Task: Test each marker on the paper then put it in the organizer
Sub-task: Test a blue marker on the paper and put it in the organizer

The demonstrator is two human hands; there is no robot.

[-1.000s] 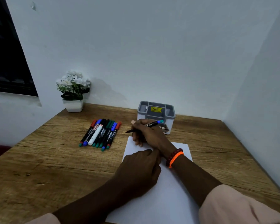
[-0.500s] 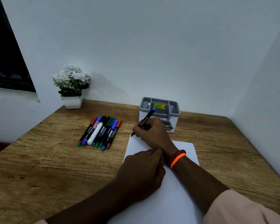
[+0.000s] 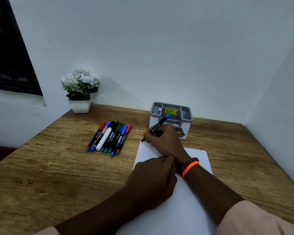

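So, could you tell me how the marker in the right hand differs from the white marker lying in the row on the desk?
The marker in the right hand is black-bodied with a blue end; the white marker has a white body. The held one is tilted, tip at the far corner of the paper, pinched by the right hand; the white one lies flat, untouched, among the other markers. Both are slim pens, neither yet in the organizer.

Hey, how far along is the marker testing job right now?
Barely started. Nothing looks done: no marker shows in the grey organizer, and the paper shows no marks. In hand: the right hand holds a black marker with its tip at the paper's top left corner, while the left hand rests on the sheet. Left: the row of markers on the table.
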